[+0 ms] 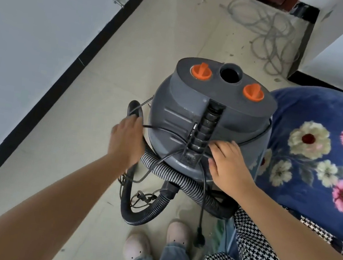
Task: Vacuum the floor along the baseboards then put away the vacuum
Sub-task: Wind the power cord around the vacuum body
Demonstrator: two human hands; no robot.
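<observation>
A grey canister vacuum (179,113) with two orange knobs and an open round port on top stands on the tiled floor in front of me. Its ribbed grey-black hose (173,176) is looped around the base and curls down to the floor. The black power cord (202,200) drapes over the body, and its plug (198,239) hangs near my feet. My left hand (126,141) rests against the vacuum's left side, fingers touching the hose end and cord. My right hand (230,162) lies flat on the near side of the body.
A black baseboard (45,99) runs along the white wall on the left. A blue floral blanket (320,133) and a houndstooth fabric (259,252) crowd the right. A tangle of grey cable (272,33) lies on the floor ahead. My shoes (178,232) are below the vacuum.
</observation>
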